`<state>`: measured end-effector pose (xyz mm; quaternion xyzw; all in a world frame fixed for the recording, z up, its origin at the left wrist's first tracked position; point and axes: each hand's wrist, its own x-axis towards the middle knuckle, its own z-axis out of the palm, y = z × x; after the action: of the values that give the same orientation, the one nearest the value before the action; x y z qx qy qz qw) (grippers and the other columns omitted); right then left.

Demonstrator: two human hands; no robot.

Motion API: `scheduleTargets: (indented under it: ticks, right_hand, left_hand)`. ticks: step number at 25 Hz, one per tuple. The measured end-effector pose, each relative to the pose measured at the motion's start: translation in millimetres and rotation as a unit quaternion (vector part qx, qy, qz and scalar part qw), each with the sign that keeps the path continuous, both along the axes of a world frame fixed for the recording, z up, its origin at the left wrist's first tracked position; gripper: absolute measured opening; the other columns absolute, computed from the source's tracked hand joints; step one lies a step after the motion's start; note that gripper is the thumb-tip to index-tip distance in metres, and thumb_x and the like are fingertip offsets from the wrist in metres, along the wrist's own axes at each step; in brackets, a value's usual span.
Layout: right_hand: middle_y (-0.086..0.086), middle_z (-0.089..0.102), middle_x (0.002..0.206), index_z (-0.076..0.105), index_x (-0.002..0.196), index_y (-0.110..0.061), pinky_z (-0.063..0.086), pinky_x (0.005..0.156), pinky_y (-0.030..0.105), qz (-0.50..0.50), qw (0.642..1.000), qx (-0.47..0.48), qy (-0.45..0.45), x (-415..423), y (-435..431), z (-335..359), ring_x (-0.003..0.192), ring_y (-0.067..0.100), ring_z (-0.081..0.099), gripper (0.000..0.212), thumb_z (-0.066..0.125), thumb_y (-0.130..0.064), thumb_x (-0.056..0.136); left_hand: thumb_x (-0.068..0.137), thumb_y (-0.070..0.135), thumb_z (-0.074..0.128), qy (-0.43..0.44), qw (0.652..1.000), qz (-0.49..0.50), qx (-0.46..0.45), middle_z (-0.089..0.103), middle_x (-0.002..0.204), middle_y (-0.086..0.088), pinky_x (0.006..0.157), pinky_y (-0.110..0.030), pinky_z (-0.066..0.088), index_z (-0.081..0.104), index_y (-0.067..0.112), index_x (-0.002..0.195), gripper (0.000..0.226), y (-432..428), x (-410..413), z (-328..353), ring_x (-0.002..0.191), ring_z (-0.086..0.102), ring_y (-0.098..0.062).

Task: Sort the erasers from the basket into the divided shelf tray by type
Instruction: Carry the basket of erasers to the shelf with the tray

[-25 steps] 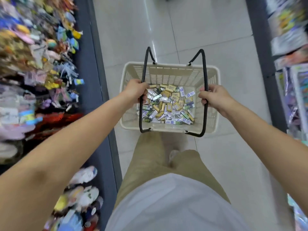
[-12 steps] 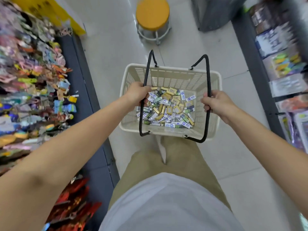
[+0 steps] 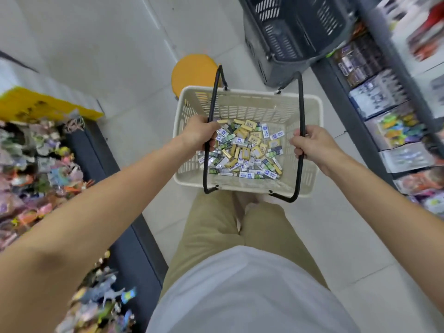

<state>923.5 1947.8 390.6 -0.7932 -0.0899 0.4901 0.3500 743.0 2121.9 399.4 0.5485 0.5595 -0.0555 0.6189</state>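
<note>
1. The left hand (image 3: 199, 133) is closed round the left black handle (image 3: 208, 145), and the right hand (image 3: 310, 144) is closed round the right handle (image 3: 300, 140). The two handles are held spread apart, not gathered together.
2. The cream basket (image 3: 242, 105) is carried between the hands, in front of the legs and clear of the floor (image 3: 101, 44). A mixed heap of erasers (image 3: 245, 150), yellow, white-and-blue and green, is spread loose over its bottom.
3. With a handle in each hand, an uneven lift would tilt the basket, and the heap would likely slide to one wall. The walls are slotted, so a thin eraser might be lost through a gap; this is judged unlikely but possible.
4. A yellow stool (image 3: 192, 70) stands on the floor just beyond the basket, partly hidden by its far rim, and a dark basket (image 3: 288, 44) sits near, to the right. Either could be struck or tripped over if the aisle is walked without a look ahead.
5. Stocked shelves (image 3: 389, 121) close in on both sides; goods could be knocked off by a swinging basket.
6. No divided tray can be made out, so no eraser appears to be sorted yet.
</note>
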Motion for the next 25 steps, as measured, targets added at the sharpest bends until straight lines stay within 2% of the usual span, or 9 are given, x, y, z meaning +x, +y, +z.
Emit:
scheduleTargets:
  ticks: [4,8,14,18,25]
  right_hand:
    - [0.004,0.046,0.063,0.048,0.078,-0.019,0.043,0.059,0.028,-0.064,0.998,0.001,-0.004,49.1,68.0,8.4,0.052,0.015,0.043,0.019,0.053,-0.003,0.087]
    - [0.004,0.044,0.060,0.046,0.075,-0.018,0.041,0.053,0.027,-0.116,0.993,0.020,-0.012,103.2,117.8,38.6,0.048,0.015,0.040,0.022,0.049,0.000,0.087]
    - [0.001,0.045,0.062,0.045,0.073,-0.018,0.043,0.054,0.026,-0.158,0.986,0.048,-0.005,200.3,173.7,51.8,0.053,0.013,0.044,0.020,0.044,-0.009,0.092]
    - [0.002,0.044,0.063,0.043,0.073,-0.017,0.043,0.061,0.031,-0.198,0.979,0.056,-0.009,266.1,206.1,54.2,0.055,0.015,0.044,0.024,0.036,-0.014,0.097]
    - [0.000,0.046,0.060,0.042,0.075,-0.017,0.043,0.061,0.032,-0.258,0.963,0.079,-0.020,342.6,253.3,41.7,0.055,0.014,0.045,0.025,0.036,-0.021,0.099]
  left_hand:
    - [0.094,0.008,0.046,-0.014,0.997,-0.072,0.007,0.043,0.062,-0.005,0.050,-0.031,0.044,0.045,0.007,0.081,0.013,84.7,70.2,12.8,0.046,0.042,-0.016]
    - [0.092,0.008,0.053,-0.032,0.988,-0.148,0.039,0.048,0.060,-0.005,0.043,-0.025,0.047,0.051,0.006,0.076,0.016,154.4,148.4,50.2,0.040,0.046,-0.012]
    - [0.090,0.008,0.056,-0.041,0.974,-0.211,0.066,0.045,0.058,-0.003,0.040,-0.022,0.039,0.057,0.003,0.089,0.006,232.2,282.1,78.8,0.042,0.041,-0.012]
    - [0.089,0.006,0.058,-0.028,0.970,-0.226,0.087,0.044,0.055,-0.004,0.038,-0.020,0.035,0.055,0.007,0.074,0.015,266.1,371.3,87.5,0.037,0.037,-0.012]
    - [0.088,0.004,0.058,-0.026,0.951,-0.280,0.129,0.044,0.052,-0.005,0.034,-0.021,0.034,0.054,0.004,0.070,0.019,317.3,486.2,80.0,0.032,0.038,-0.011]
